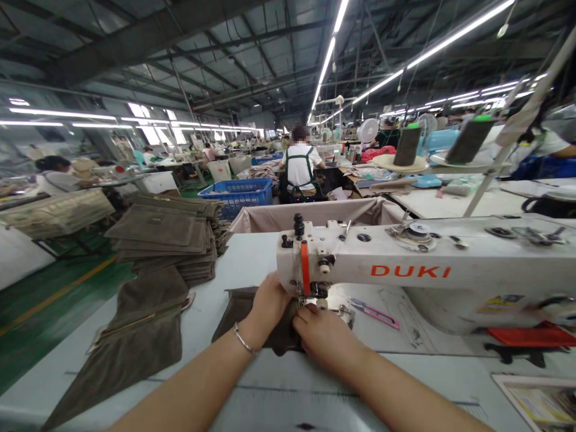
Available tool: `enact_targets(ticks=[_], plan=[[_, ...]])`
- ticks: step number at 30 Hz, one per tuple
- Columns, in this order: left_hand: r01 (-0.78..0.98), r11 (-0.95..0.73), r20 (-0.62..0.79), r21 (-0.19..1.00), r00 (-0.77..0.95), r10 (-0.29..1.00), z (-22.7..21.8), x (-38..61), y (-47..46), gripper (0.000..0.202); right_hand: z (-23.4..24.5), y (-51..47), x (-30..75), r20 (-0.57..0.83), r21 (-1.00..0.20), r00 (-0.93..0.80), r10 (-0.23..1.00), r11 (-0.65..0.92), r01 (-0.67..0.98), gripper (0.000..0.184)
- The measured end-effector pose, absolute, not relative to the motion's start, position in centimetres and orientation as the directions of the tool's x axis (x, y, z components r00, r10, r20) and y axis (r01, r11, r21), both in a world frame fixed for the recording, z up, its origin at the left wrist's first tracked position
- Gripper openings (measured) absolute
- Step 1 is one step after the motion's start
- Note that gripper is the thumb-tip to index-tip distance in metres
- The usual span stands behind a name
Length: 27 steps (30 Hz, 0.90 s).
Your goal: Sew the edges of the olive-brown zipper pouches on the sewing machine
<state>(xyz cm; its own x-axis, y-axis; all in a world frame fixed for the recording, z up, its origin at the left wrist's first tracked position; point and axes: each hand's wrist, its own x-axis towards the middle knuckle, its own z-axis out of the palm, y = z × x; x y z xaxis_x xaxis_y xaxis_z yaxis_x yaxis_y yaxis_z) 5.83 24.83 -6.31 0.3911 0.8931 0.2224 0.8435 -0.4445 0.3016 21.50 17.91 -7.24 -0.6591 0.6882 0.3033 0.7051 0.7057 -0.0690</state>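
A dark brown fabric piece lies under the head of the white sewing machine. My left hand, with a bracelet at its wrist, is closed on the fabric left of the needle area; the machine head partly hides its fingertips. With bent fingers, my right hand grips the near edge of the same fabric, close to the presser foot. The needle itself is hard to make out. Pink-handled thread snips lie on the machine bed, right of my hands.
Left on the table lies a brown zippered piece, beside a tall stack of brown fabric pieces. Behind the machine are a cloth-lined bin, a blue crate and a seated co-worker. Thread cones stand at upper right.
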Motion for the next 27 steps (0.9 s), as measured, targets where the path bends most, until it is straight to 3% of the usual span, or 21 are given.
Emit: enact_targets(ticks=[4, 10, 15, 19, 27], plan=[[0.794, -0.536, 0.231, 0.286, 0.485, 0.843, -7.2, 5.7, 23.0, 0.011, -8.0, 16.4, 22.8, 0.321, -0.093, -0.662, 0.677, 0.719, 0.689, 0.008], [0.704, -0.661, 0.251, 0.261, 0.612, 0.750, -7.8, 4.0, 20.0, 0.034, -10.1, 15.2, 23.0, 0.400, -0.187, -0.582, 0.708, 0.685, 0.704, 0.015], [0.638, -0.751, 0.246, 0.171, 0.710, 0.660, -7.4, 3.8, 20.0, 0.037, -10.7, 15.1, 22.8, 0.457, -0.214, -0.588, 0.668, 0.724, 0.656, 0.017], [0.622, -0.769, 0.217, 0.145, 0.739, 0.638, -7.3, 3.8, 20.1, 0.039, -11.1, 15.0, 23.0, 0.523, -0.208, -0.576, 0.628, 0.750, 0.628, 0.020], [0.623, -0.763, 0.187, 0.174, 0.740, 0.646, -8.4, 3.2, 20.2, 0.045, -10.5, 15.0, 22.9, 0.527, -0.264, -0.570, 0.631, 0.758, 0.596, 0.020]])
